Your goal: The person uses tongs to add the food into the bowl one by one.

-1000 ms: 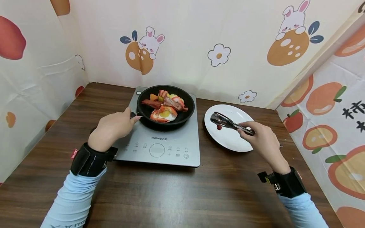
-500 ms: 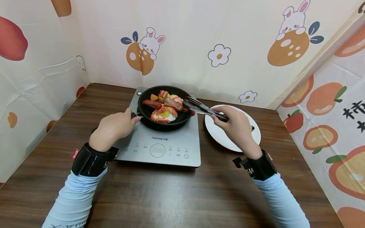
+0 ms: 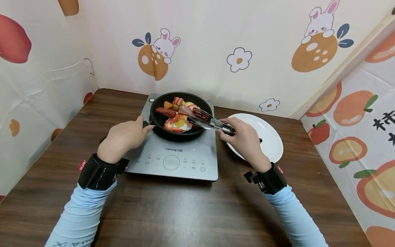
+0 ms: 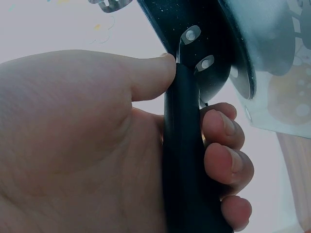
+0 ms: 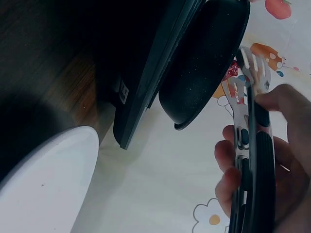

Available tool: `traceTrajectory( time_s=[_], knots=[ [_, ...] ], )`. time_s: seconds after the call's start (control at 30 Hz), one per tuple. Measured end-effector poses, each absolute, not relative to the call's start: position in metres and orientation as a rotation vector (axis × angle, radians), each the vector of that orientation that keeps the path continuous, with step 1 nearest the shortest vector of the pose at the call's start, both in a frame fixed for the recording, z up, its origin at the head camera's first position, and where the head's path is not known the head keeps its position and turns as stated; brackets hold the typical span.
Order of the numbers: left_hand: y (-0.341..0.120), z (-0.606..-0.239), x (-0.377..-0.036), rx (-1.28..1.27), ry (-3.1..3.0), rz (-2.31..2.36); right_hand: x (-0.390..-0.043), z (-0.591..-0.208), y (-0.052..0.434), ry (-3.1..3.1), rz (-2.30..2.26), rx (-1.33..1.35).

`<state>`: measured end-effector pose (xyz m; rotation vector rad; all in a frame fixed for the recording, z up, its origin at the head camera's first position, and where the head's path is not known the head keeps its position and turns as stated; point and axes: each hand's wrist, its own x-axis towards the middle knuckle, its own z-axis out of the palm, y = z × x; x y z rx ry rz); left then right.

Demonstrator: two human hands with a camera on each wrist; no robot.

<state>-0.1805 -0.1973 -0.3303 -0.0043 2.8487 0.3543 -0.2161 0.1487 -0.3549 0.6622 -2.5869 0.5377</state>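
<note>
A black frying pan (image 3: pixel 160 120) full of mixed food (image 3: pixel 177 116) stands on a grey induction cooker (image 3: pixel 172 156). My left hand (image 3: pixel 123 137) grips the pan's black handle (image 4: pixel 187 160), fingers curled round it. In my right hand (image 3: pixel 243 140) I hold metal tongs (image 3: pixel 205 120) by their dark grips (image 5: pixel 260 179). The tong tips reach over the pan's right side, above the food. Beside the cooker on the right lies a white plate (image 3: pixel 268 137), partly hidden behind my right hand.
Printed cloth walls with rabbits and fruit close in the wooden table (image 3: pixel 185 212) on the left, back and right. The cooker's control panel faces me, and bare wood runs along the near side.
My right hand carried the tongs left from above the white plate to over the pan. The left hand kept its hold on the handle.
</note>
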Motion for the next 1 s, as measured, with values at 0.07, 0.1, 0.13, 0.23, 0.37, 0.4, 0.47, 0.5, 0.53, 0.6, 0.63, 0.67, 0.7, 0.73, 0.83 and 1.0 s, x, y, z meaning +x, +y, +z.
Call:
traceTrajectory(
  time_s=[0.07, 0.1, 0.13, 0.23, 0.37, 0.4, 0.47, 0.5, 0.53, 0.6, 0.63, 0.67, 0.7, 0.73, 0.83, 1.0],
  knots=[
    [-0.197, -0.330, -0.181, -0.006, 2.846, 0.355, -0.216, -0.355, 0.149, -2.619, 0.553, 0.648],
    [-0.197, -0.330, -0.181, -0.005, 2.845, 0.356, -0.217, -0.355, 0.149, -2.633, 0.562, 0.644],
    [-0.197, -0.330, -0.181, -0.006, 2.843, 0.358, -0.216, -0.355, 0.149, -2.644, 0.566, 0.641],
    [-0.197, -0.331, -0.180, -0.003, 2.840, 0.361, -0.216, -0.356, 0.150, -2.660, 0.587, 0.637],
    [-0.197, -0.331, -0.180, 0.008, 2.842, 0.362, -0.216, -0.357, 0.151, -2.673, 0.607, 0.626],
    [-0.197, -0.331, -0.180, 0.010, 2.844, 0.363, -0.216, -0.357, 0.151, -2.676, 0.611, 0.627],
    [-0.198, -0.330, -0.180, 0.015, 2.849, 0.360, -0.216, -0.356, 0.151, -2.682, 0.619, 0.630],
    [-0.198, -0.330, -0.180, 0.017, 2.852, 0.360, -0.215, -0.356, 0.151, -2.682, 0.625, 0.632],
    [-0.198, -0.330, -0.180, 0.019, 2.854, 0.361, -0.215, -0.356, 0.152, -2.678, 0.629, 0.634],
    [-0.198, -0.329, -0.180, 0.021, 2.856, 0.363, -0.213, -0.355, 0.153, -2.660, 0.639, 0.639],
    [-0.198, -0.329, -0.180, 0.021, 2.854, 0.364, -0.212, -0.355, 0.155, -2.648, 0.645, 0.637],
    [-0.198, -0.329, -0.181, 0.019, 2.850, 0.364, -0.211, -0.354, 0.157, -2.633, 0.653, 0.638],
    [-0.198, -0.329, -0.181, 0.017, 2.846, 0.363, -0.211, -0.354, 0.160, -2.615, 0.664, 0.640],
    [-0.198, -0.329, -0.181, 0.015, 2.842, 0.363, -0.210, -0.353, 0.163, -2.597, 0.680, 0.644],
    [-0.198, -0.329, -0.180, 0.014, 2.835, 0.362, -0.208, -0.353, 0.174, -2.559, 0.738, 0.636],
    [-0.199, -0.330, -0.180, 0.012, 2.831, 0.363, -0.209, -0.356, 0.199, -2.611, 0.806, 0.500]
  ],
)
